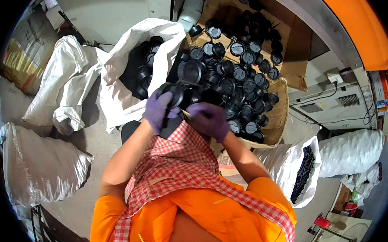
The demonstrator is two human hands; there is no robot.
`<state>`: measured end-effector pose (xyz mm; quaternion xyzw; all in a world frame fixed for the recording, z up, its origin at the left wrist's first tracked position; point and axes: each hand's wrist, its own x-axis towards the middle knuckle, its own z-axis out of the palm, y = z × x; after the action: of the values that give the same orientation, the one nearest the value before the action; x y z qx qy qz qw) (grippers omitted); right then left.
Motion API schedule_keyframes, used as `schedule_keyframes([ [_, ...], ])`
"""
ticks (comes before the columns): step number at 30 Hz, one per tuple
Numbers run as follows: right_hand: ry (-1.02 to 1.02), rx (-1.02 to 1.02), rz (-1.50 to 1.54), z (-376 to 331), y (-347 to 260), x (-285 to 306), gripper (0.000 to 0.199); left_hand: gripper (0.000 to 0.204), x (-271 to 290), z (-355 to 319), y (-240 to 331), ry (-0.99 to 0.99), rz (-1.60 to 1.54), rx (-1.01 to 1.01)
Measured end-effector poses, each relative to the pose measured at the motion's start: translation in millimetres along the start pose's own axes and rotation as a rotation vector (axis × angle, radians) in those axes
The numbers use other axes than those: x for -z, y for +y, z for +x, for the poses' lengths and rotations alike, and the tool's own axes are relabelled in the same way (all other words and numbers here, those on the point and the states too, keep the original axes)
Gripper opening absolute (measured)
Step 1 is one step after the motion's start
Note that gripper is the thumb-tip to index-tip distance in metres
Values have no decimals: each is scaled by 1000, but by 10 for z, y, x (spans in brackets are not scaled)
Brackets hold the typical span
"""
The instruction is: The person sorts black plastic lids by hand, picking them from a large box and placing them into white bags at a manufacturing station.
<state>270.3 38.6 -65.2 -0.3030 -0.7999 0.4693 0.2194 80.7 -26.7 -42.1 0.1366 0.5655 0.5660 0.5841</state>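
My left hand [158, 111], in a purple glove, is closed around a round black plastic lid [174, 95] above my lap. Close beside it on the right, my gloved right hand [209, 120] has its fingers curled in. A thin pale strip [186, 114] shows at its fingertips, too small to name. Just beyond both hands stands a cardboard box [276, 125] heaped with black round lids [240, 74], several joined by thin stems. Left of the box, an open white woven sack [115, 79] holds more of these black parts.
Stuffed white sacks [47, 166] stand at the left. On the right, an open white sack [312, 171] holds thin black sticks, with a bulging sack [352, 153] behind it. A grey machine panel [335, 106] with a cable stands at the far right, below an orange cover [361, 31].
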Motion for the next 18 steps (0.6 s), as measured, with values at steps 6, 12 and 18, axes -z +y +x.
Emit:
schedule_keyframes([
  [6,389,396,-578,-138,-384,17,42,38,336,-335,-142,-307,141,58],
  [12,-147,275,-582,-120,-412,-71,21,35,218,-640,-171,-255,834,-398],
  [18,-991,-68,282,-306,-305,-41,20,37,263,-894,242,-797,900,-564],
])
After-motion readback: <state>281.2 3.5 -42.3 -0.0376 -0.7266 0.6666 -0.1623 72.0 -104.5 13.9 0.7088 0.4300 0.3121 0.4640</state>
